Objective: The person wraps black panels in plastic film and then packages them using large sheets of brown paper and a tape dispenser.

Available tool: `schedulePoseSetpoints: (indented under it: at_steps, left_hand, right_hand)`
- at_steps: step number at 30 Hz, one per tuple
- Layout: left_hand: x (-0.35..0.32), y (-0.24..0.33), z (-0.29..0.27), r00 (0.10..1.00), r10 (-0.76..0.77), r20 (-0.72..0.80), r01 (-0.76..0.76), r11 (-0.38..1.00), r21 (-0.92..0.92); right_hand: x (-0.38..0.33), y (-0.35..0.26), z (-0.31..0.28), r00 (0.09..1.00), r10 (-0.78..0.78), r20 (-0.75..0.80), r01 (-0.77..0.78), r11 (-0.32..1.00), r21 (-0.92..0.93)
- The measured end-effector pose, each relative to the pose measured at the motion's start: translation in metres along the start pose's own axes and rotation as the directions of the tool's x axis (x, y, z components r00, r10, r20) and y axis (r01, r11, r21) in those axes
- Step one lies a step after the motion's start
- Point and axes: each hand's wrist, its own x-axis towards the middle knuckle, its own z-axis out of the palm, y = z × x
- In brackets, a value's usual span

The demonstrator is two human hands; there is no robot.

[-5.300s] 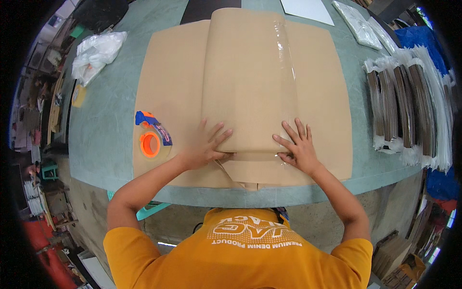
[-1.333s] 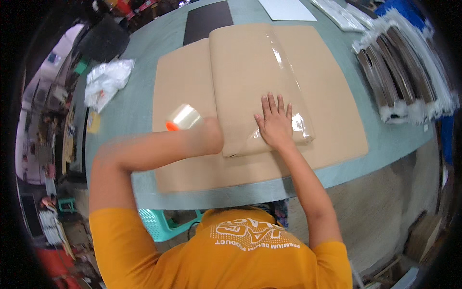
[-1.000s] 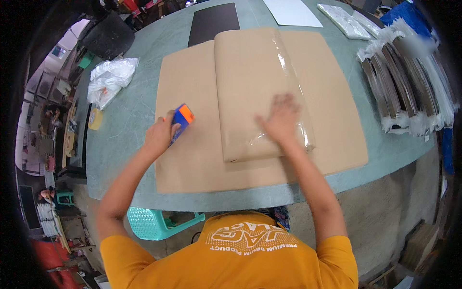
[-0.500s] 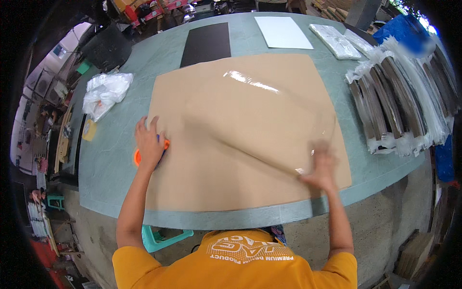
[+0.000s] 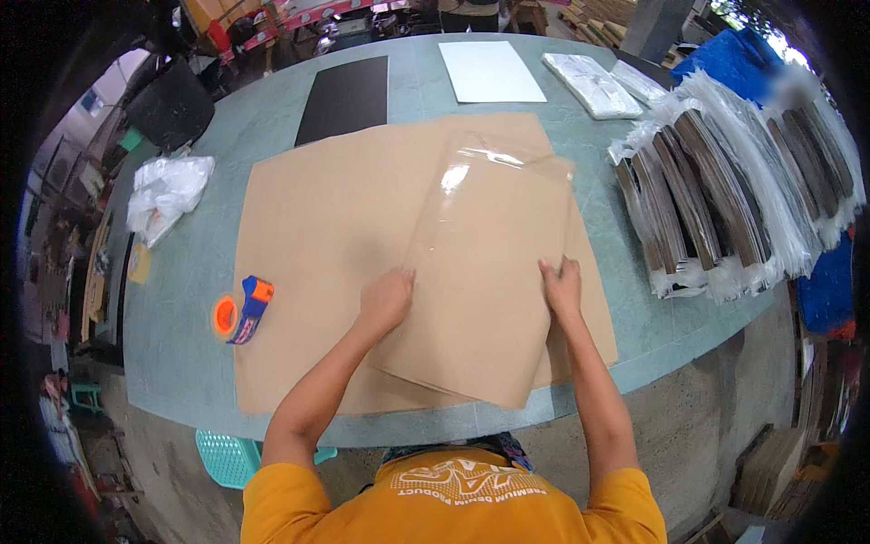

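Note:
Between my hands is a flat brown panel [image 5: 476,272] with a clear, glossy plastic covering, tilted slightly over a large brown cardboard sheet [image 5: 308,236]. My left hand [image 5: 388,299] is closed on its left edge. On the right edge, my right hand [image 5: 564,288] grips with the thumb and fingers. The panel's near corner reaches past the cardboard's front edge. A blue and orange tape dispenser [image 5: 245,311] lies on the left part of the cardboard, away from both hands.
The grey-green table [image 5: 181,344] bears a black sheet [image 5: 344,98] and a white sheet [image 5: 491,72] at the back. Plastic-wrapped stacks [image 5: 698,195] stand at right, near flat clear packs [image 5: 591,85]. A crumpled plastic bag [image 5: 170,192] lies at left; a turquoise stool [image 5: 231,458] stands below.
My left hand has let go of the tape dispenser and moved right to the panel's left edge. My right hand has moved up and left. The panel has turned more upright between them.

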Motion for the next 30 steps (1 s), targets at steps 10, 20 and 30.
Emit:
schedulePoseSetpoints:
  at_steps: [10,20,30]
  left_hand:
    - [-0.19,-0.044,0.048,0.962,-0.048,-0.269,0.015,0.993,-0.121]
    - [-0.129,-0.023,0.167,0.926,0.091,-0.366,-0.176,0.963,-0.206]
    - [-0.117,-0.026,0.186,0.956,-0.139,-0.26,-0.002,0.88,-0.475]
  right_hand:
    - [-0.111,-0.056,-0.01,0.4,-0.658,0.638,0.695,0.671,0.256]
    - [-0.156,-0.011,0.028,0.609,-0.642,0.465,0.649,0.741,0.173]
    - [-0.161,-0.017,0.027,0.625,-0.617,0.479,0.641,0.755,0.136]
